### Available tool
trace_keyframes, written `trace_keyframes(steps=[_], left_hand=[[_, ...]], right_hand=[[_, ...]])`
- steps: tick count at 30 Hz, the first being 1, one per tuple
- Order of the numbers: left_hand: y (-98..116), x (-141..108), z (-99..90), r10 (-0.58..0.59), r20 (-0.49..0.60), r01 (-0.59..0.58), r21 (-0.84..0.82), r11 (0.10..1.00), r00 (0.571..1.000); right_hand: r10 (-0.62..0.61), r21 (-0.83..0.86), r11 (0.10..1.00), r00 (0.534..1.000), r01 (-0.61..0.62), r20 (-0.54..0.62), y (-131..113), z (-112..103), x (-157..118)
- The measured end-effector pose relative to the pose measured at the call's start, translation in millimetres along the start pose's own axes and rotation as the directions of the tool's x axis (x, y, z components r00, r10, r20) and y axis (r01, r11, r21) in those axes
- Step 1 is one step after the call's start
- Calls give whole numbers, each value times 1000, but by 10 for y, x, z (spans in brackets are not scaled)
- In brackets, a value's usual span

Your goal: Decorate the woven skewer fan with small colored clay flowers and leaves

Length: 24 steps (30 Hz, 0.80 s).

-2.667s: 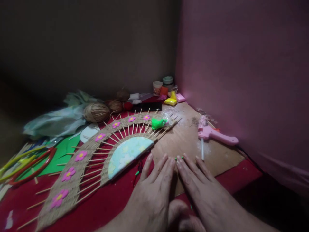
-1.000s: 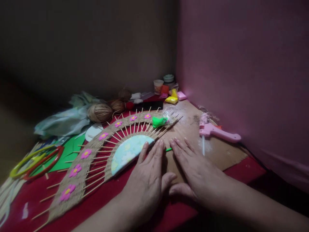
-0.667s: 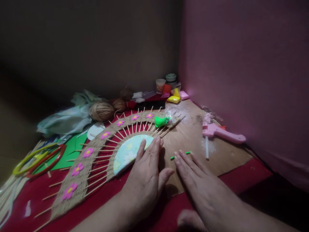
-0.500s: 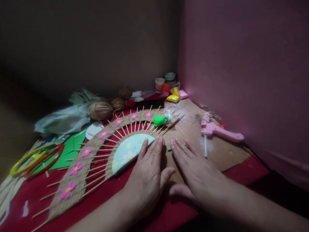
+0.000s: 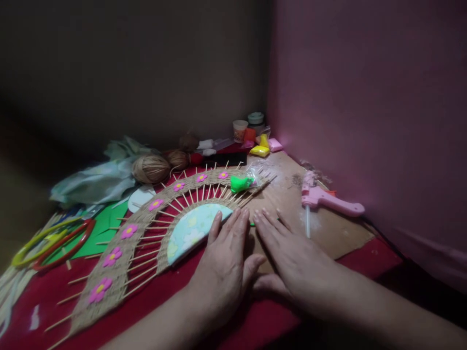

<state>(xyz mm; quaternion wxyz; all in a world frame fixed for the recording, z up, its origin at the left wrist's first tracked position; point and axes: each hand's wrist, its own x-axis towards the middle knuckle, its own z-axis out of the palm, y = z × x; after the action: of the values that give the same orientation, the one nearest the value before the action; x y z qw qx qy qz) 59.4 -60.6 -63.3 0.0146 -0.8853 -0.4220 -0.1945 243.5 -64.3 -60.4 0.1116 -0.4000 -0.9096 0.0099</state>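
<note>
My left hand [image 5: 228, 257] lies palm down with fingers stretched out, its fingertips beside the light blue half-circle [image 5: 193, 231] at the fan's centre. Flat over a thin green strip [image 5: 252, 224] on the brown board [image 5: 328, 238] rests my right hand [image 5: 288, 253], which hides most of the strip. The two hands' fingertips are close together. To the left spreads a woven fan [image 5: 136, 243] with sticks and pink flowers [image 5: 100, 290]. A lump of green clay [image 5: 241, 183] in clear wrap sits on the fan's upper right end.
A pink glue gun [image 5: 328, 199] lies right of my hands. Behind the fan are twine balls [image 5: 151, 168], a paper cup [image 5: 240, 131], a jar [image 5: 256, 119] and yellow clay packs [image 5: 260, 150]. Yellow and red handles [image 5: 78, 243] lie at the left on green sheets [image 5: 109, 233].
My right hand has shifted slightly left, nearer my left hand, and covers more of the green strip. The whole view has moved slightly.
</note>
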Motion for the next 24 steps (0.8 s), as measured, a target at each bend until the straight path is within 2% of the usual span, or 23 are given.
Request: trace_keyframes(steps=[3, 8, 10, 16, 18, 24], left_hand=[[-1, -2, -27, -28, 13, 28, -14, 999, 1000], [10, 19, -49, -15, 14, 16, -38, 999, 1000], [33, 47, -42, -6, 27, 8, -50, 999, 1000], [109, 151, -13, 10, 142, 0, -71, 997, 990], [120, 159, -4, 38, 168, -29, -55, 998, 985], [214, 26, 20, 134, 120, -130, -46, 990, 984]], right_hand=[[34, 58, 998, 999, -35, 7, 99, -65, 102], [110, 0, 994, 984, -111, -138, 246, -136, -102], [106, -24, 994, 984, -110, -143, 273, -122, -166], [91, 24, 996, 995, -90, -37, 217, -75, -89], [78, 24, 997, 996, -77, -34, 187, -54, -86], [1, -49, 999, 995, -6, -99, 76, 43, -304]])
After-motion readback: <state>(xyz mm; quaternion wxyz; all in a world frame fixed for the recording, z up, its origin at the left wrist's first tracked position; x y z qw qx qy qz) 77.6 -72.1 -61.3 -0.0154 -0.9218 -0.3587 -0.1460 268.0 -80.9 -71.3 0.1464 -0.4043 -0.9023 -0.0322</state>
